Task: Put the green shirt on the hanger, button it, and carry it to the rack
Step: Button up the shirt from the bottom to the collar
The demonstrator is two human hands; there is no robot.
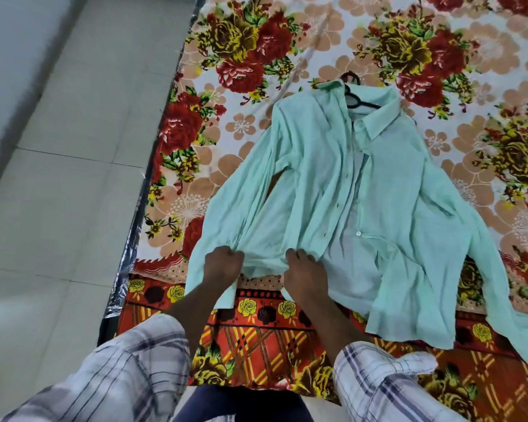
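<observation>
Red-and-peach floral bedspread [317, 32] lay under everything. Thin mint-green button-front shirt [317, 178] was spread on it, front open, reaching away from the fingers. Black hanger [357, 100] showed inside the collar, far beyond them. Left hand [223, 266] and right hand [305, 275] each clenched the near panel's hem. Judged: hanging done, buttoning pending. The next move calls for drawing this panel across to the small white button [358, 233], up-right of the right fingers.

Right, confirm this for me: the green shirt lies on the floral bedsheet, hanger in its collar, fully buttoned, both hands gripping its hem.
One point is wrong: the head view shows the green shirt unbuttoned, front lying open. The rest holds: it lies on the floral bedsheet, hanger in its collar, left hand and right hand gripping its hem.
</observation>
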